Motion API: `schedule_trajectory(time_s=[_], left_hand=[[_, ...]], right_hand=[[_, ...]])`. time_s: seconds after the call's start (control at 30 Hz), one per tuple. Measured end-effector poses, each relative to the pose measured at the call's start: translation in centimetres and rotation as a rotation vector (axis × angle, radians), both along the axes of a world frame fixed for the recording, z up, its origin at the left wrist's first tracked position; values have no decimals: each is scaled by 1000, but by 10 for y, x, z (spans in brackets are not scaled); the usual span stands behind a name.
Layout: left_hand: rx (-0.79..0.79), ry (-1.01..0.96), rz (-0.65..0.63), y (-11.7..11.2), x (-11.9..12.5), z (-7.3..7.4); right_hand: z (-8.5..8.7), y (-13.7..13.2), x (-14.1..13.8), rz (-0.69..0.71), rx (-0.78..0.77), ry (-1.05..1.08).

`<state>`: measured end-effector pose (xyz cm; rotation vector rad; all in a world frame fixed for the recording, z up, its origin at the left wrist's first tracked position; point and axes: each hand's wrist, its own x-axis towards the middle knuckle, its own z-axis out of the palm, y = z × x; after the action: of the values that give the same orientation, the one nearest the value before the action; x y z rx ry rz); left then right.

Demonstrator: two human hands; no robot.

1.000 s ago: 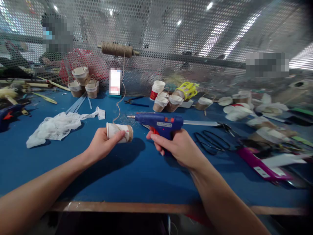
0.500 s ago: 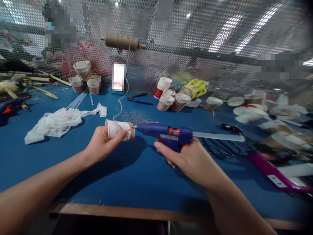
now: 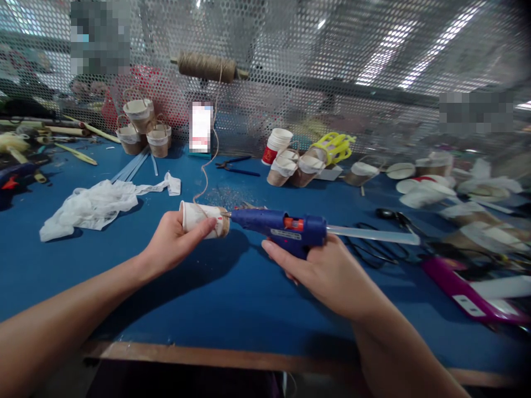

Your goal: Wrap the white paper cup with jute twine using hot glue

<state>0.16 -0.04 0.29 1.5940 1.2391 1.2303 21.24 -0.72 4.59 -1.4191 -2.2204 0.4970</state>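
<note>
My left hand grips a white paper cup lying on its side, its open rim to the left. Brown twine is wound round the cup's base end. From there a loose strand runs up to a twine spool on a rod at the mesh. A blue glue gun is in my right hand, its fingers closed round the handle. The nozzle meets the cup near the wound twine; whether it touches is hard to tell. A clear glue stick sticks out of the gun's back.
Behind stands a perforated metal screen. Twine-wrapped cups are stacked back left, near crumpled white cloth. Pliers, more cups and yellow netting sit at the back. A purple box and cables lie right.
Both hands, the cup and the glue gun hold nearly the same place. Only a slight shift of the whole view shows.
</note>
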Motion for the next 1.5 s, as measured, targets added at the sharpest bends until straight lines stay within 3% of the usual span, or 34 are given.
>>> schedule_trajectory(time_s=[0.37,0.57,0.73,1.17,1.37,1.5], left_hand=[[-114,-110,27,2,0,1],[-85,-82,13,0,1,1],[-77,-60,-20,-2,2,2],[-274,-310,15,2,-1,1],[-343,-426,4,2,3,6],[-368,-468,11,2,4,8]], right_hand=[[-2,1,6,-4,25,-86],[-1,-2,4,-73,4,-28],[5,-3,-2,-26,-7,-32],[3,-3,1,-26,93,-136],[-2,-2,4,-1,206,-261],[-2,0,12,136,269,-378]])
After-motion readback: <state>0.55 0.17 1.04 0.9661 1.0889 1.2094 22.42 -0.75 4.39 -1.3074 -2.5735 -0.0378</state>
